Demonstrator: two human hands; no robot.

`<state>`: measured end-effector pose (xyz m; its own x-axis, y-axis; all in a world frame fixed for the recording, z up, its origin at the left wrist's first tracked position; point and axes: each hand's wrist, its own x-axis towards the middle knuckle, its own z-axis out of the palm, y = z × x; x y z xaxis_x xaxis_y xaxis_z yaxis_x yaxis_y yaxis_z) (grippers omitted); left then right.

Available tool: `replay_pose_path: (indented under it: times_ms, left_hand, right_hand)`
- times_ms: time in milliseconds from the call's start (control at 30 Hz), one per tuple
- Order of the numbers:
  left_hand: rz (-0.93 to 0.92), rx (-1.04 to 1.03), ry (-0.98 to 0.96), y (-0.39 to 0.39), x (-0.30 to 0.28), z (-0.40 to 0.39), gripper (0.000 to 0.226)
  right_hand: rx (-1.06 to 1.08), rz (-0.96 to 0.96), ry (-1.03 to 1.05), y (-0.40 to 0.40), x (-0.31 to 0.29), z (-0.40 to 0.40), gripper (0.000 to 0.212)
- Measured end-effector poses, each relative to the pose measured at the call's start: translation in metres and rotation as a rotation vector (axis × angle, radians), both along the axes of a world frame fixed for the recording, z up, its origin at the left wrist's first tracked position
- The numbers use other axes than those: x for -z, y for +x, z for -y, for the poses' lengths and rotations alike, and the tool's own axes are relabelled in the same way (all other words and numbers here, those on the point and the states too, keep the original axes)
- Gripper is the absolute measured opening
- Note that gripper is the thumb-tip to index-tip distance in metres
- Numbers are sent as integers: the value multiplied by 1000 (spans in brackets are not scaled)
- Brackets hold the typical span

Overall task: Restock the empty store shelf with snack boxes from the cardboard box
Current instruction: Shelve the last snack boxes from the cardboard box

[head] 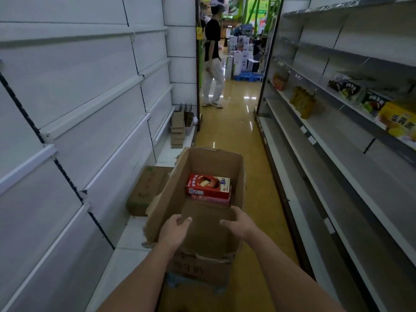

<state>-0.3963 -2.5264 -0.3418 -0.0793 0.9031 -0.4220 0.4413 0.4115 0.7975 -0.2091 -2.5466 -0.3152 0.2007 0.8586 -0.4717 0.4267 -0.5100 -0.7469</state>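
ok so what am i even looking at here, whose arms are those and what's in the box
There is no machine here. This is one picture from a wide-angle camera worn on a person's head, looking forward and down, so the two bare arms coming in from the bottom are that person's own.

The left hand and right hand both reach over the near edge of an open cardboard box standing on the aisle floor. Their fingers are loosely curled and neither holds anything.

Deep in the box lies a red snack box, on top of a pink one. The rest of the box bottom is bare.

The shelves on the right are mostly bare, with a few packets further up. Another person stands at the far end of the aisle.
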Motion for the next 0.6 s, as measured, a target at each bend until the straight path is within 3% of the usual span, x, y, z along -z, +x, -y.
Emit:
replay_pose_path:
  times_ms: [333,600]
  left_hand:
    - [-2,102,-38,-6,34,-151,52]
    - [-39,193,-112,1,76,-228,56]
  right_hand:
    - [84,78,-101,-8,32,-130,77]
    - [47,210,-204,-4,75,-204,81]
